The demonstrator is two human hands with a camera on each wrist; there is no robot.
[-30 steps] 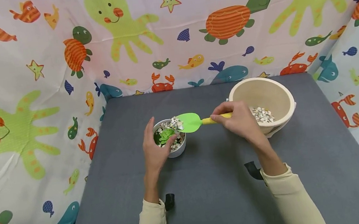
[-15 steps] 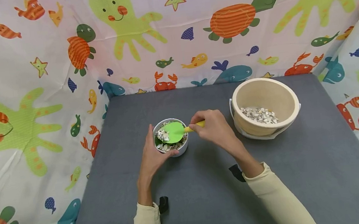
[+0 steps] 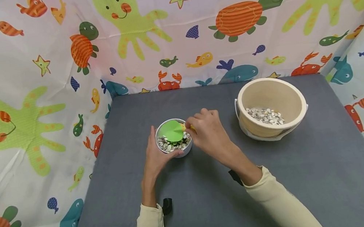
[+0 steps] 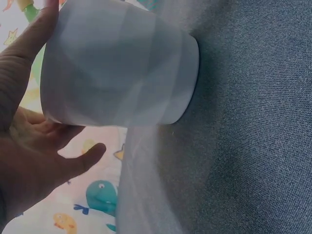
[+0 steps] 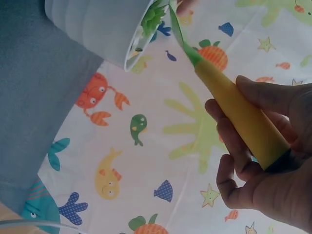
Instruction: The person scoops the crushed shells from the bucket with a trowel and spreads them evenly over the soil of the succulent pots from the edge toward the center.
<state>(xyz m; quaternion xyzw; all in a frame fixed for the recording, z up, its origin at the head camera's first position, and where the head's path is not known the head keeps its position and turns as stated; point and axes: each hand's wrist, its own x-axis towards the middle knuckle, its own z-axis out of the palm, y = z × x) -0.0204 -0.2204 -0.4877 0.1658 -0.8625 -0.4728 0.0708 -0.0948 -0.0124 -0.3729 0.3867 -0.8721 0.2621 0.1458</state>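
Note:
A white pot [image 3: 185, 151] stands on the grey table, filled with pale stone or shell chips [image 3: 166, 145] around a green succulent [image 5: 154, 17]. My left hand [image 3: 154, 155] holds it at the left, thumb near the front rim and fingers round the far side. The smooth outside of the pot fills much of the left wrist view. In my right hand [image 3: 208, 133] is a small trowel with a yellow handle [image 5: 243, 117], gripped between thumb and fingers. Its green blade [image 3: 171, 130] is tilted over the pot and hides most of the plant in the head view.
A cream bucket [image 3: 267, 94] with a white handle stands at the back right, with more chips [image 3: 265, 116] in its bottom. A sea-animal curtain [image 3: 148, 40] hangs behind and beside the grey table [image 3: 210, 198].
My right hand has carried the trowel left from beside the pot to over it and turned the blade. The chips on the blade have gone into the pot. My left hand stays at the pot.

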